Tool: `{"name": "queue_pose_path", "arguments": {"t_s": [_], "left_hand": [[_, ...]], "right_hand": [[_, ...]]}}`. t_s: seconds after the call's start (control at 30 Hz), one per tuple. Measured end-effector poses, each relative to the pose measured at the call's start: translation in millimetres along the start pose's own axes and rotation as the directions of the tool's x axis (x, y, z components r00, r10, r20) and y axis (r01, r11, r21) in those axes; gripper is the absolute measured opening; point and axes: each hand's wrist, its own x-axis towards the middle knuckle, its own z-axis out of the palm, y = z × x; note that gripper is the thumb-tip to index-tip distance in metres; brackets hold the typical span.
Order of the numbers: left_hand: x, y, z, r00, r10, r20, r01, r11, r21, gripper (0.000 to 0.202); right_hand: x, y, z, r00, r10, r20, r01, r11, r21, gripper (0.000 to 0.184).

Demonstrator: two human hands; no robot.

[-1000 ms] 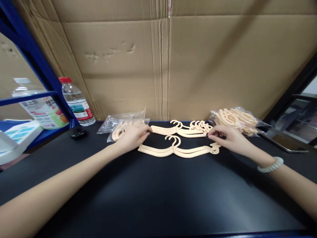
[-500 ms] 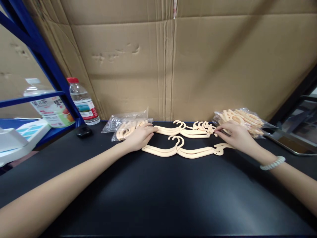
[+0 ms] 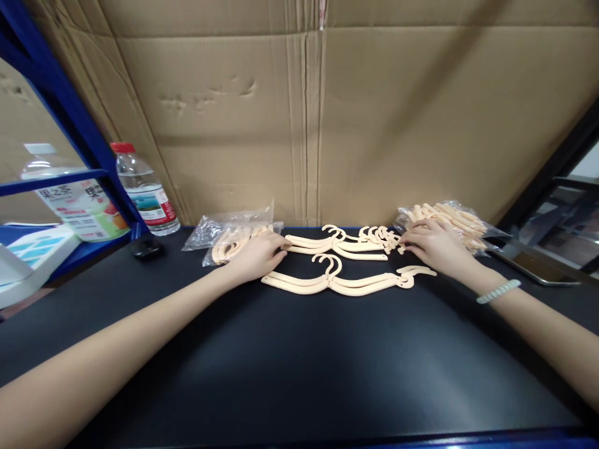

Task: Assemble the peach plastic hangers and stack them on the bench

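Two rows of cream plastic hangers lie on the black tabletop (image 3: 299, 368): a near row (image 3: 344, 284) and a far row (image 3: 346, 243). My left hand (image 3: 255, 257) rests palm down at the left ends of both rows, fingers loosely curled and touching the far row's left tip. My right hand (image 3: 433, 249) sits at the far row's right end, fingertips pinched on the hooks there, just in front of a clear bag of hangers (image 3: 449, 226). A beaded bracelet (image 3: 498, 291) circles my right wrist.
A second clear bag with hangers (image 3: 229, 236) lies behind my left hand. A water bottle (image 3: 145, 193), a larger drink bottle (image 3: 75, 199) and a small black object (image 3: 146, 249) stand left by a blue rack (image 3: 70, 118). Cardboard (image 3: 309, 118) walls the back; a tray (image 3: 538, 265) lies right.
My right hand moved from the near row's right end back to the far row's right end by the bag. My left hand stayed at the left ends.
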Motion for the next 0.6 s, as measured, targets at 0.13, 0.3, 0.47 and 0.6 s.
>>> {"name": "queue_pose_path", "arguments": {"t_s": [0.13, 0.3, 0.47, 0.6], "left_hand": [[1.0, 1.5, 1.1, 1.000, -0.002, -0.012, 0.002, 1.000, 0.000, 0.021], [0.4, 3.3, 0.8, 1.000, -0.019, -0.015, 0.019, 1.000, -0.005, 0.019], [0.8, 3.9, 0.9, 0.999, -0.032, -0.005, 0.032, 0.999, -0.021, 0.017], [1.0, 4.0, 1.6, 0.999, -0.041, -0.012, 0.041, 0.999, -0.030, 0.016]], "right_hand": [[1.6, -1.3, 1.9, 0.998, -0.062, 0.027, 0.063, 0.997, -0.034, 0.025], [1.7, -1.7, 5.3, 0.993, -0.104, 0.046, 0.106, 0.993, -0.045, 0.025], [1.6, -0.9, 5.7, 0.990, -0.125, 0.065, 0.127, 0.991, -0.037, 0.026], [1.8, 0.3, 5.1, 0.987, -0.133, 0.085, 0.133, 0.991, 0.007, 0.028]]}}
